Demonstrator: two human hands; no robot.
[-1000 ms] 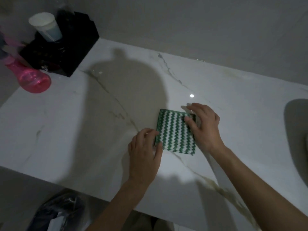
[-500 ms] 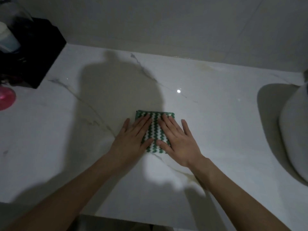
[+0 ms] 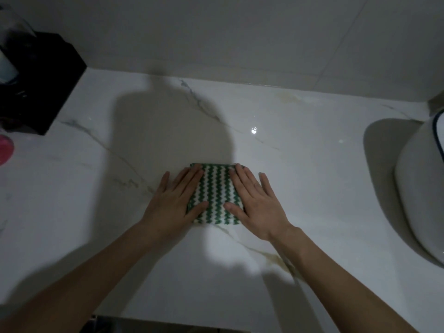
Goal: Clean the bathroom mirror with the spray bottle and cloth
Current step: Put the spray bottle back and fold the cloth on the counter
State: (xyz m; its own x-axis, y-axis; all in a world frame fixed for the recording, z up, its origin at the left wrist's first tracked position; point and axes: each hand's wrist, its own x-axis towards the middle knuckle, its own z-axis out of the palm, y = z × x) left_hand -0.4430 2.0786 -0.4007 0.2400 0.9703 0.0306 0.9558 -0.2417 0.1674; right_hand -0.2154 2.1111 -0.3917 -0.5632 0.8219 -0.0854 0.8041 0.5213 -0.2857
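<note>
A folded cloth [image 3: 217,195] lies flat on the white marble counter [image 3: 312,179], about midway between the counter's left and right ends and somewhat nearer the front edge than the back wall. It is a small, neat rectangle patterned with green zigzag stripes on white, the stripes running from its near edge to its far edge; its far edge looks like a doubled fold with a darker green border. The left hand [image 3: 174,203] lies palm down on the cloth's left side, its fingers [image 3: 192,176] straight and spread, pressing flat, the thumb reaching in over the lower part of the cloth. The right hand [image 3: 254,203] mirrors it on the cloth's right side, fingers [image 3: 242,179] straight and flat, thumb pointing inward across the cloth's lower part. Neither hand curls round or pinches anything; only the middle strip of cloth shows between them. At the counter's back left corner stands a black box [image 3: 40,87], and a pink object [image 3: 6,150] sits just in front of it at the left edge, mostly out of frame. At the right end rests a white vessel basin [image 3: 418,188] with a dark rim line.
</note>
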